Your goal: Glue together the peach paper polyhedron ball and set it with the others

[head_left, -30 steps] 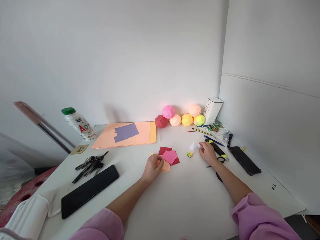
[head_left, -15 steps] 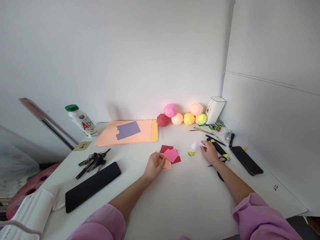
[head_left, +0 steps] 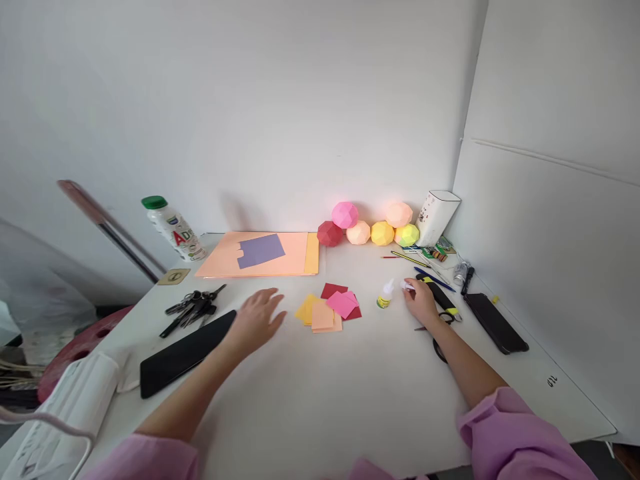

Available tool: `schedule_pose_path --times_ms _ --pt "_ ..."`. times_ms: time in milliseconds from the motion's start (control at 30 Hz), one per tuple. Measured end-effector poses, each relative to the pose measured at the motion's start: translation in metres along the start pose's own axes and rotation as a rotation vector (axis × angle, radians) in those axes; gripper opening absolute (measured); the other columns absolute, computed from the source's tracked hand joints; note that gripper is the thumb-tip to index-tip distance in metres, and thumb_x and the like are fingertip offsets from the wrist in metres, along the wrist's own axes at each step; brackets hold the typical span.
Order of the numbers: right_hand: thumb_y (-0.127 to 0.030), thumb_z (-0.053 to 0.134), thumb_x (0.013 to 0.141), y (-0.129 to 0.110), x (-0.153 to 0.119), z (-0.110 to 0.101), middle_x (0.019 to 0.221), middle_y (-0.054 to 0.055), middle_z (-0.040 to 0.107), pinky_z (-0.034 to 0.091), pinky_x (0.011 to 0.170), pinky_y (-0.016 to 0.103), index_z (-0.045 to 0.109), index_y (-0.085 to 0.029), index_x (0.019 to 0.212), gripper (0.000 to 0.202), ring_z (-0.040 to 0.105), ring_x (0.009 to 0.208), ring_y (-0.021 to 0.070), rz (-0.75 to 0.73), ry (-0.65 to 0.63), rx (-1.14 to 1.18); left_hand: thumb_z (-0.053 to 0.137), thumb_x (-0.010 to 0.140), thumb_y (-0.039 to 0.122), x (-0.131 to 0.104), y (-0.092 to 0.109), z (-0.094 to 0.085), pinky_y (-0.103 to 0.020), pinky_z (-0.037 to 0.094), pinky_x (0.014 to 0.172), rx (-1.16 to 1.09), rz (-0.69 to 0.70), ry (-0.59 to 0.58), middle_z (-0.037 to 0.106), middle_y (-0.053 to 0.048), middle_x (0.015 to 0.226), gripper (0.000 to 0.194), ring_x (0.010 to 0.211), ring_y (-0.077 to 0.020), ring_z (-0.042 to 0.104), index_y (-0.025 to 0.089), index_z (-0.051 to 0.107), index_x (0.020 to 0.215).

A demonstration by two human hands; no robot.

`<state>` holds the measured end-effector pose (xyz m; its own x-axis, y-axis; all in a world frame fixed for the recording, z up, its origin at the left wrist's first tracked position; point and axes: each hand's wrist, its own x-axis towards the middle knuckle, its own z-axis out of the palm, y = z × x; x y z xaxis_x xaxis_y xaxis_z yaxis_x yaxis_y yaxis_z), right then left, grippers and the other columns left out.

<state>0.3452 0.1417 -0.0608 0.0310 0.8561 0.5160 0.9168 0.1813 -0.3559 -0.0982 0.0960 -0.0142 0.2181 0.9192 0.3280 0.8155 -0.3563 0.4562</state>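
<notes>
My left hand hovers over the table with its fingers spread and nothing in them, between the long black object and the paper squares. Yellow paper squares, peach squares, pink squares and red squares overlap in a loose pile. On the right, the fingers of my right hand are closed on a small white object, mostly hidden. A small glue bottle with a yellow label stands just left of that hand. Scissors lie partly under my right forearm.
Faceted paper balls are stacked against the wall. Peach sheets carry a purple piece at the back. Keys, a bottle with a green cap, a cutter, pens, and a black phone-like object lie around.
My left hand has moved left, off the paper squares, and its fingers have spread, uncovering the yellow and peach squares. My right hand stays by the glue bottle. The view has shifted slightly.
</notes>
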Motion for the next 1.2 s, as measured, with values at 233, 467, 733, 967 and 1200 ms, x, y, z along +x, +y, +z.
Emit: schedule_pose_path --times_ms 233,467,733,967,1200 --pt "-0.022 0.051 0.078 0.001 0.001 0.001 0.096 0.014 0.069 0.050 0.085 0.047 0.064 -0.016 0.103 0.029 0.062 0.091 0.0302 -0.003 0.004 0.024 0.037 0.087 0.051 -0.086 -0.098 -0.041 -0.053 0.044 0.100 0.376 -0.262 -0.073 0.053 -0.014 0.138 0.054 0.126 -0.0370 0.049 0.017 0.060 0.122" --pt "-0.023 0.051 0.078 0.000 0.001 -0.001 0.097 0.014 0.069 0.050 0.085 0.046 0.064 -0.016 0.103 0.030 0.062 0.091 0.0297 -0.004 -0.012 0.020 0.045 0.082 0.051 -0.112 -0.119 -0.051 -0.051 0.040 0.106 0.291 -0.255 -0.078 0.054 -0.012 0.138 0.052 0.126 -0.0350 0.051 0.022 0.061 0.122" --pt "-0.022 0.051 0.078 0.000 0.001 0.000 0.098 0.013 0.069 0.049 0.087 0.048 0.064 -0.017 0.103 0.029 0.061 0.094 0.0309 -0.010 -0.010 0.029 0.047 0.077 0.045 -0.104 -0.098 -0.059 -0.054 0.040 0.106 0.250 -0.318 -0.068 0.056 -0.014 0.134 0.054 0.125 -0.0364 0.052 0.018 0.059 0.122" --pt "-0.022 0.051 0.078 -0.001 0.001 -0.002 0.099 0.014 0.070 0.049 0.086 0.047 0.064 -0.017 0.104 0.029 0.061 0.094 0.0308 -0.018 -0.016 0.027 0.043 0.076 0.044 -0.099 -0.086 -0.060 -0.053 0.038 0.107 0.275 -0.364 -0.107 0.055 -0.014 0.135 0.060 0.127 -0.0360 0.049 0.017 0.051 0.129" --pt "-0.022 0.051 0.078 -0.002 0.002 -0.002 0.099 0.013 0.070 0.049 0.087 0.047 0.064 -0.017 0.102 0.029 0.062 0.093 0.0305 -0.026 -0.007 0.031 0.045 0.075 0.043 -0.100 -0.091 -0.061 -0.052 0.040 0.104 0.285 -0.343 -0.086 0.059 -0.014 0.128 0.060 0.124 -0.0365 0.052 0.018 0.048 0.130"
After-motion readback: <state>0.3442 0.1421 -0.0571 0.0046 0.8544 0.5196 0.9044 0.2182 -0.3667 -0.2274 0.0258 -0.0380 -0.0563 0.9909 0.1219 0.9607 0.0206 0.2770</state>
